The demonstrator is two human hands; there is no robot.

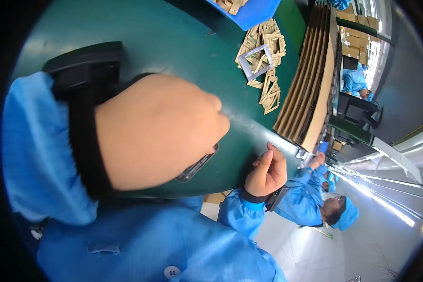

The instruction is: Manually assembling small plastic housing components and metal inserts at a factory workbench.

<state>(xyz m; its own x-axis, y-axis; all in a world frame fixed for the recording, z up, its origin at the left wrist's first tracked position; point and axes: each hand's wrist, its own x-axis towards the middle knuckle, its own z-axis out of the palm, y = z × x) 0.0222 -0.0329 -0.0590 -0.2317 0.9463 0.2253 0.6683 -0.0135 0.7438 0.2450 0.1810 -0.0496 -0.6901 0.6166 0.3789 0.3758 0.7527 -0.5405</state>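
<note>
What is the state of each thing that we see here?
Left hand: curled over dark piece
Right hand: fingers curled
Dark piece: partly hidden
Blue bin: holds tan pieces
Tan frames: heaped loosely
Grey frame: lying on the heap
Cardboard strips: side by side
Black strap: around left wrist

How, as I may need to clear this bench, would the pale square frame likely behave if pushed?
The pale frame probably weighs little: its narrow border surrounds an open middle. It looks fairly stiff, its sides seeming straight. Pushed, it might slide or tilt, lying on a loose heap of thin tan pieces.
</note>
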